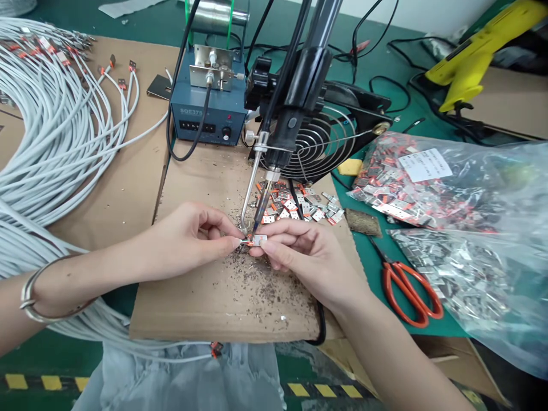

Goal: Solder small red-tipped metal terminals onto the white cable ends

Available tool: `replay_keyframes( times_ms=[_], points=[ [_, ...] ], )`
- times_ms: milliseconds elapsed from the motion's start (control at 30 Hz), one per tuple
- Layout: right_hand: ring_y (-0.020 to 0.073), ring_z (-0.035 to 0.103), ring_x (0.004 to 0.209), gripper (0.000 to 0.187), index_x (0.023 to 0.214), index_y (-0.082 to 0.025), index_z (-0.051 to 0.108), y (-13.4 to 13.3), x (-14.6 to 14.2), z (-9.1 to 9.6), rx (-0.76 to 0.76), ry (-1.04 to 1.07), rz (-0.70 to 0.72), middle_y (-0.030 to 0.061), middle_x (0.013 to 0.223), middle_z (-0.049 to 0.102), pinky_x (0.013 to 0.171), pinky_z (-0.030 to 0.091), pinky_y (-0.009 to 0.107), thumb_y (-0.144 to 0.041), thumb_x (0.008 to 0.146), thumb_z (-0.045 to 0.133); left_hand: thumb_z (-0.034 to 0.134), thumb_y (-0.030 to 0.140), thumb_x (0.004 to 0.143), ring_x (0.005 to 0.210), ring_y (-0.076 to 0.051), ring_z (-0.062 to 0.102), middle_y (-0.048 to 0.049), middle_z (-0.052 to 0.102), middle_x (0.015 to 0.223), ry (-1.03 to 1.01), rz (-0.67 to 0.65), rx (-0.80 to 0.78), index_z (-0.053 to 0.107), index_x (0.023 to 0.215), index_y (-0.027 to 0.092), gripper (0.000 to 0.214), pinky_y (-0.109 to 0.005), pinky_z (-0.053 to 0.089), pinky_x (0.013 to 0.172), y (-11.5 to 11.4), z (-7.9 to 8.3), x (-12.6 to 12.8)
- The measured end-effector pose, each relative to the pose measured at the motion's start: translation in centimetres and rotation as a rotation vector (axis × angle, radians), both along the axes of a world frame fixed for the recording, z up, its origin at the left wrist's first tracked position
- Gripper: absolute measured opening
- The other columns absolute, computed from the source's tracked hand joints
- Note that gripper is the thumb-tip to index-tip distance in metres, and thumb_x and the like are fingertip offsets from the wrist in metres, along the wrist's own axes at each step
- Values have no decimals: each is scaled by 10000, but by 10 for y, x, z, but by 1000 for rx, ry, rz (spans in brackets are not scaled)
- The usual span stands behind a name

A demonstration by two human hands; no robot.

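My left hand [192, 234] is pinched closed on the end of a thin wire with an orange tip [244, 242]. My right hand [299, 251] is pinched closed on a small metal and orange terminal piece [259, 240]. Both meet under the tip of a fixed soldering iron [262, 208] with a solder feed tube [248, 200] beside it. The work sits over a cardboard sheet [214, 297] speckled with solder debris. A metal bangle circles my left wrist.
A pile of small terminal pieces [299, 205] lies behind my hands. A blue soldering station [208, 105] and a fan [325, 142] stand at the back. White cable bundles [51, 131] fill the left. Bags of parts [449, 194], orange scissors [406, 291] and a yellow glue gun [475, 54] lie right.
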State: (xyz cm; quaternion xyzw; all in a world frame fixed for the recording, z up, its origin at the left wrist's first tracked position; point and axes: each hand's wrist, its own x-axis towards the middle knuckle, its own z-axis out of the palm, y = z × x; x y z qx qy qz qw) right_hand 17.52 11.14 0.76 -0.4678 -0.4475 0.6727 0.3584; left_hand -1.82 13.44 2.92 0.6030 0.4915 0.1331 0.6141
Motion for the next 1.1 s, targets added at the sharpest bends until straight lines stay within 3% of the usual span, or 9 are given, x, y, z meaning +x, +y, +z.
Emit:
replay_keyframes(
  times_ms=[467, 733, 933, 1100],
  points=[
    [112, 634, 553, 124, 810, -205, 696, 0, 0, -1, 21, -15, -6, 30, 680, 741, 450, 434, 190, -263, 707, 734, 576, 316, 748, 549, -104, 463, 20, 576, 618, 17, -17, 17, 659, 775, 162, 177, -206, 332, 491, 0, -1, 0],
    [117, 615, 523, 181, 773, -192, 673, 1, -3, 2, -1, -39, -25, 20, 608, 716, 432, 424, 198, -288, 651, 766, 572, 321, 747, 534, -108, 464, 21, 566, 599, 33, -5, 5, 651, 799, 162, 184, -211, 329, 480, 0, -1, 0],
    [100, 590, 508, 143, 803, -192, 677, 0, 1, -1, 10, -21, 1, 18, 619, 713, 441, 419, 194, -268, 697, 735, 573, 328, 752, 544, -109, 471, 22, 572, 614, 27, 1, -4, 645, 795, 170, 179, -210, 336, 488, -1, 1, 0],
    [117, 589, 514, 141, 764, -201, 665, 0, -4, 2, 42, -103, -32, 14, 622, 695, 458, 442, 223, -248, 656, 742, 579, 315, 739, 513, -105, 441, 41, 507, 556, 37, 15, -1, 640, 779, 169, 163, -206, 325, 469, 0, 1, 1]
  ],
)
